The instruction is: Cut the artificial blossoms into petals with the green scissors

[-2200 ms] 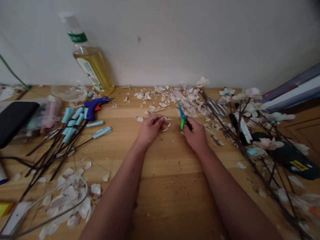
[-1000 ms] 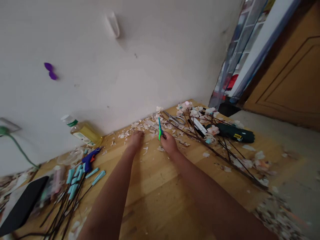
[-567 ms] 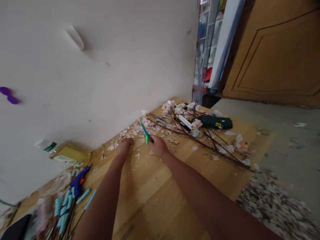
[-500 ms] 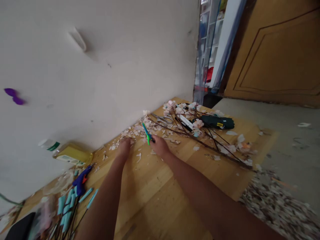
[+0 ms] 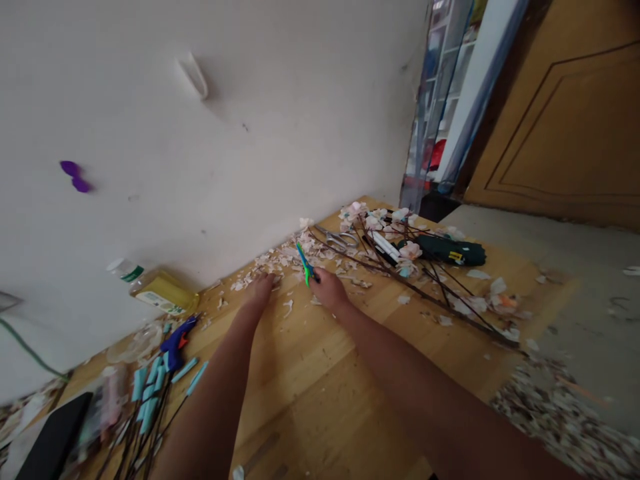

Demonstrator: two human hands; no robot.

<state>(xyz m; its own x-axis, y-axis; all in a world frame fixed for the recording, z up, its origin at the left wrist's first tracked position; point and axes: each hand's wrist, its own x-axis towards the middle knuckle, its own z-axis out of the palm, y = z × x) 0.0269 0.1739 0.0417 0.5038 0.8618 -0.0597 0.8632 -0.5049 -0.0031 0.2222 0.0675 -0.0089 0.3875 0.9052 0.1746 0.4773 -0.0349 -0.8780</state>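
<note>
My right hand (image 5: 330, 288) is closed around the handle of small blue-and-green scissors (image 5: 303, 260), whose tip points up and away toward the wall. A little to the left, my left hand (image 5: 260, 289) is low over the tabletop with its fingers curled together. Whatever those fingers hold is too small to make out. Pale petal-like scraps (image 5: 287, 257) lie scattered just beyond both hands. Behind the right hand, metal scissors (image 5: 340, 238) rest among the scraps. A long brown branch (image 5: 400, 285) with pale pink flowers (image 5: 356, 212) stretches across the table's right side.
On the left are a bottle of yellow liquid (image 5: 165, 291), a blue glue gun (image 5: 176, 340), turquoise-wrapped stems (image 5: 149, 400) and a black flat object (image 5: 55, 437). A dark green pouch (image 5: 445, 250) and white pens (image 5: 385, 245) lie at right. Scraps heap (image 5: 560, 420) beyond the table's right edge.
The camera view has turned slightly left, so everything appears shifted to the right. Both hands stay in nearly the same place over the table, the scissors still in my right hand.
</note>
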